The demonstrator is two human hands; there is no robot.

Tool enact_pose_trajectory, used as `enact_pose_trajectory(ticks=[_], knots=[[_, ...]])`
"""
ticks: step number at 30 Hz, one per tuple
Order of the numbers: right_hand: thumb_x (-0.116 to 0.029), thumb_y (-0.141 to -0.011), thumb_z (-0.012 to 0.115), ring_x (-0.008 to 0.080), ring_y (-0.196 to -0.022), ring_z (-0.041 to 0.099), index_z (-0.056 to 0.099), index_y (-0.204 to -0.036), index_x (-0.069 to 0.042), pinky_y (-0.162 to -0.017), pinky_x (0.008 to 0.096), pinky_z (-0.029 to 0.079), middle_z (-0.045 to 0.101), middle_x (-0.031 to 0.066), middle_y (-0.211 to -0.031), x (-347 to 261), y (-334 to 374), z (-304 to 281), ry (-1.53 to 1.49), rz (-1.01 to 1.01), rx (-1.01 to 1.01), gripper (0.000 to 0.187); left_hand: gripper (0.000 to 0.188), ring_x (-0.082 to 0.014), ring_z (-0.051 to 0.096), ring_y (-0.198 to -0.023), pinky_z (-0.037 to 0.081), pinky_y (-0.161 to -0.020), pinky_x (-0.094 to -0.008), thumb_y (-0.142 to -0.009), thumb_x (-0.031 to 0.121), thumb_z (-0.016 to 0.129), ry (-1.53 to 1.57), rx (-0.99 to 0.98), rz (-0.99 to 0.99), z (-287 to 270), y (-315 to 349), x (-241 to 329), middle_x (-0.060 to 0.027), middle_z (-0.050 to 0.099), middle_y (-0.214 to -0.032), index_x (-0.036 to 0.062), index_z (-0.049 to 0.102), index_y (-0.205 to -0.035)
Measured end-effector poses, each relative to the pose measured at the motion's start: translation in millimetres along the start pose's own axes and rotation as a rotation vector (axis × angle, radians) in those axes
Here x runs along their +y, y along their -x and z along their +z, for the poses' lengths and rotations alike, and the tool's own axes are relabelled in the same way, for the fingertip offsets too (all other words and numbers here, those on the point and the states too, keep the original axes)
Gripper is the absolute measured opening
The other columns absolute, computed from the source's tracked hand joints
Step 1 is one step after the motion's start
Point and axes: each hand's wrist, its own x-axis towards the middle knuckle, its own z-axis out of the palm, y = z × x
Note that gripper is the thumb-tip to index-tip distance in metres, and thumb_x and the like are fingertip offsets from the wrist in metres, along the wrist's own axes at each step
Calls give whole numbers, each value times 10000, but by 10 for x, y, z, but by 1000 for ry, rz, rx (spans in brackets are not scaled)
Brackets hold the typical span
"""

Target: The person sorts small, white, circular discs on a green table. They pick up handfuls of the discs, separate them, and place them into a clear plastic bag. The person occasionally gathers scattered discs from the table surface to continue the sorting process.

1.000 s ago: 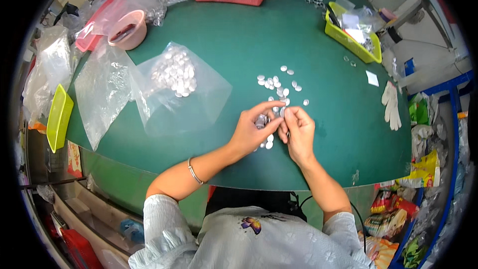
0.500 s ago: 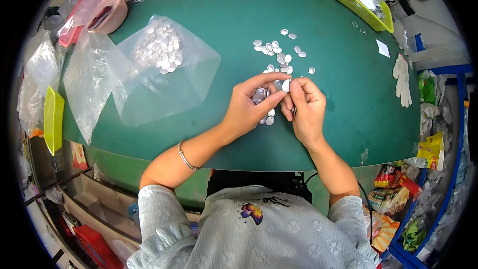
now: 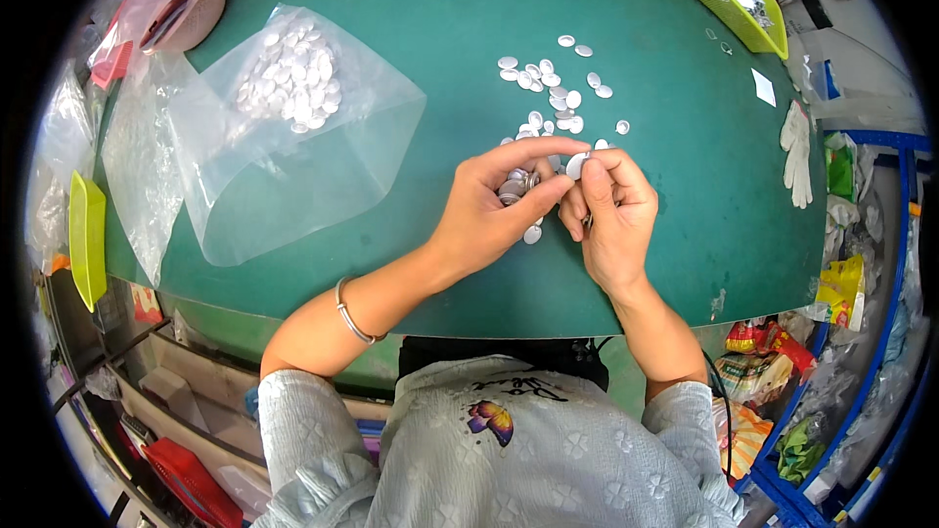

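Over the green table my left hand [image 3: 479, 200] curls around several small silvery oval discs [image 3: 514, 188] lying in its palm. Between the fingertips of both hands is one pale oval disc [image 3: 577, 166], tilted on edge. My right hand [image 3: 623, 220] pinches that disc with thumb and forefinger; its other fingers are curled, with a bit of silvery metal showing beneath them. Beyond the hands, more loose discs [image 3: 558, 93] are scattered on the table. One disc [image 3: 532, 234] rests just below my left hand. To the left, a clear plastic bag [image 3: 377, 122] lies under a heap of similar discs [image 3: 293, 78].
Far left stands a pink basket [image 3: 202, 15] beside clear plastic bags. A yellow-green tray [image 3: 87, 240] sits at the left edge. At the far right are a yellow-green basket [image 3: 719, 5], a white card [image 3: 764, 87] and a white glove [image 3: 797, 156]. Blue shelving [image 3: 875, 332] holds packages.
The whole view has shifted slightly, moving the bag left and the loose discs up in the picture. Both hands still hold the pale disc between them, turned a little differently.
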Motion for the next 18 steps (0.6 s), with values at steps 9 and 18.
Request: enact_pose_trajectory(ticks=[9, 18], knots=[[-204, -953, 477, 61, -433, 390, 532, -897, -18, -392, 197, 288, 462, 1, -583, -49, -17, 6, -127, 150, -29, 202, 292, -27, 403, -613, 326, -545, -187, -834, 32, 592, 23, -25, -32, -10, -13, 47, 48, 473, -660, 14, 594, -1126], [-209, -955, 472, 62, -438, 383, 527, -896, -20, -396, 192, 278, 450, 2, -591, -57, -14, -21, -155, 169, -54, 206, 345, -9, 353, -527, 256, -453, -184, -869, 75, 558, 290, -133, -234, -41, -46, 66, 40, 500, -668, 5, 512, -1204]])
